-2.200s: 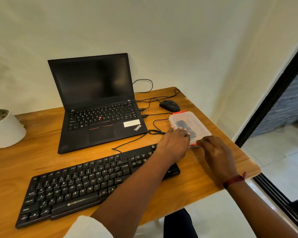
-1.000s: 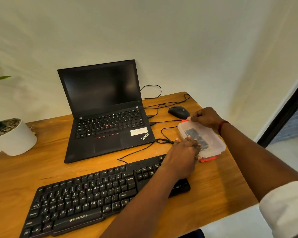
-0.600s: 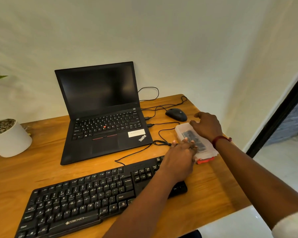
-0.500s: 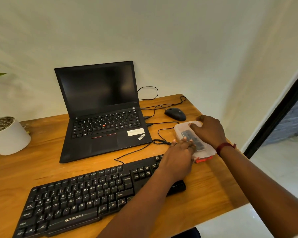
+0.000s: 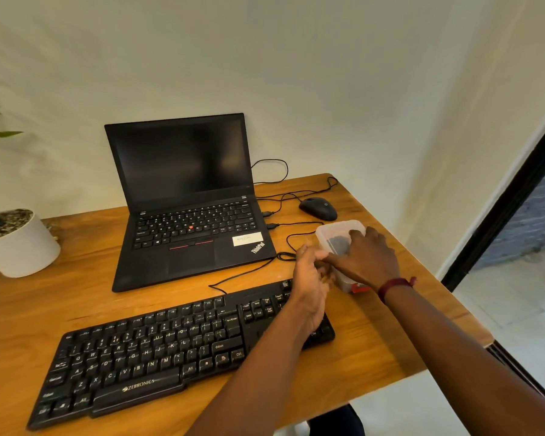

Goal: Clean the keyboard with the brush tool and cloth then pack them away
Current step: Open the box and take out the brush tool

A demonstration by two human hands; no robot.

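Observation:
A clear plastic box [image 5: 328,229] with a red latch [image 5: 359,288] sits on the desk right of the black keyboard [image 5: 158,347]. Something dark [image 5: 336,243] shows through its lid; I cannot tell what it is. My right hand [image 5: 367,258] lies over the top of the box, fingers bent onto the lid and thumb reaching along its left side. The fingers of my left hand [image 5: 309,278] curl against the box's near left edge, with the wrist above the keyboard's right end. No brush or cloth is plainly visible.
An open black laptop [image 5: 186,196] stands behind the keyboard. A black mouse [image 5: 317,208] and loose cables [image 5: 293,237] lie just behind the box. A white plant pot [image 5: 16,247] is at the far left. The desk's right edge [image 5: 472,322] runs close to the box.
My right hand went from the box's near latch to its far end, then settled on the lid. My left hand turned on its side, fingers curling at the box's left edge.

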